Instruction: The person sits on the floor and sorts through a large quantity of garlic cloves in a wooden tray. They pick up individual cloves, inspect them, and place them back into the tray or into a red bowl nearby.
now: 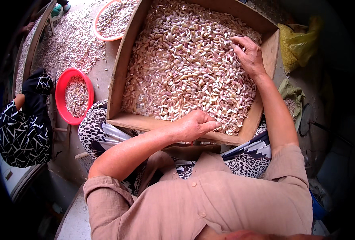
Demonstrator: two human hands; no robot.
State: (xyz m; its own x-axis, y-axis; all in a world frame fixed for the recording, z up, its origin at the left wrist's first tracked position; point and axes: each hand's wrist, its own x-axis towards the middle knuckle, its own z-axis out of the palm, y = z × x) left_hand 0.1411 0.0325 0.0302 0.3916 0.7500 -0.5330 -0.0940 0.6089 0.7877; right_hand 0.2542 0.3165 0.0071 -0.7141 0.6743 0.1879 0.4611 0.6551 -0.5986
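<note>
A wooden-framed tray rests across my lap, spread with many garlic cloves, pinkish and white. My right hand reaches in over the far right part of the tray, its thumb and fingers curled together at the cloves. At the near side, my left hand lies over the tray's front board. Its fingers are folded, with thumb and forefinger closed at the edge of the cloves. Whatever is between the fingertips of either hand is too small to make out.
A red basin of cloves stands left of the tray, and an orange-rimmed basin farther back. More cloves cover the floor. A yellow bag sits at the right. Another person in black-and-white patterned clothes is at the left.
</note>
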